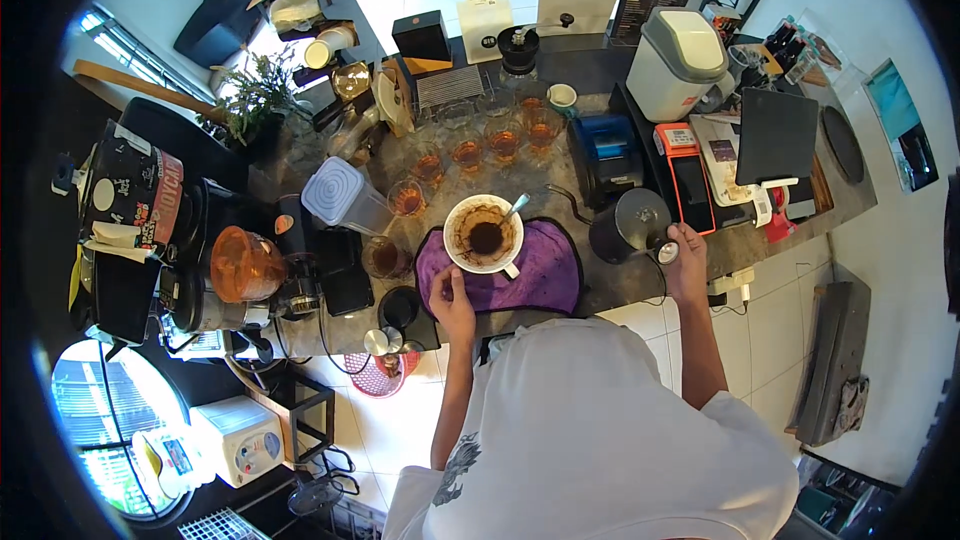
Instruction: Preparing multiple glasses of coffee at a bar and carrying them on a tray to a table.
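A white, wide-mouthed cup with brown coffee residue smeared on its inner wall and dark contents sits on a purple cloth. A spoon leans out over its far right rim, and its handle points toward me. My left hand is at the cup's near left edge, fingers a little bent and apart; whether they touch the cup I cannot tell. To the right stands a dark gooseneck kettle, its spout facing left. My right hand has its fingers closed round the kettle's handle at the right side.
Several glasses of amber liquid curve beyond the cup. A lidded plastic container and a grinder with an orange hopper stand left. A blue-black machine, card terminal and white bin are at right.
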A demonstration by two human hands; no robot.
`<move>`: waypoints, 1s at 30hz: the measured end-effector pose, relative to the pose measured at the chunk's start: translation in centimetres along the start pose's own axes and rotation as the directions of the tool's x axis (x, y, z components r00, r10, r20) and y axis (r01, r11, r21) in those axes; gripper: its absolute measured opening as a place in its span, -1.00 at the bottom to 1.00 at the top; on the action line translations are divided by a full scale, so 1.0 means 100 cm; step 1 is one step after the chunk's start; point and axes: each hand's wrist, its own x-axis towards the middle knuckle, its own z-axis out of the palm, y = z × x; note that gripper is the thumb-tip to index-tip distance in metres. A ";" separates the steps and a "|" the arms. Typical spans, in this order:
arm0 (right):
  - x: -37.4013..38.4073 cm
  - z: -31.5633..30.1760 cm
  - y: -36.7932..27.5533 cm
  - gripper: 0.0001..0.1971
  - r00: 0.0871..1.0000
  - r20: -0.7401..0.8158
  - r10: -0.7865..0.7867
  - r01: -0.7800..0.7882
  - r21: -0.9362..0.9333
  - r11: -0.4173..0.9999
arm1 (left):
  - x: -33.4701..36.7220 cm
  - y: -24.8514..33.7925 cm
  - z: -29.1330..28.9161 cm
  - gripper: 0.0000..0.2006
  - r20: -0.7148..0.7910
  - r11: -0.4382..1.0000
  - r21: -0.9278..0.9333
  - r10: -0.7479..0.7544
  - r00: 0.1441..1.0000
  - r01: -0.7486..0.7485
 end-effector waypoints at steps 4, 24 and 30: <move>0.001 0.007 -0.024 -0.81 0.997 0.075 0.015 -0.015 0.001 1.000 | -0.002 -0.013 -0.004 -0.76 -0.018 1.000 0.014 0.027 0.999 -0.027; 0.040 0.133 -0.164 -0.68 0.846 0.532 0.025 0.403 -0.669 0.625 | -0.012 -0.010 0.000 -0.77 0.036 0.888 0.367 0.282 0.959 -0.276; 0.053 0.157 -0.185 -0.60 0.784 0.620 -0.026 0.581 -0.720 0.379 | -0.011 -0.006 -0.001 -0.77 0.041 0.887 0.365 0.288 0.957 -0.283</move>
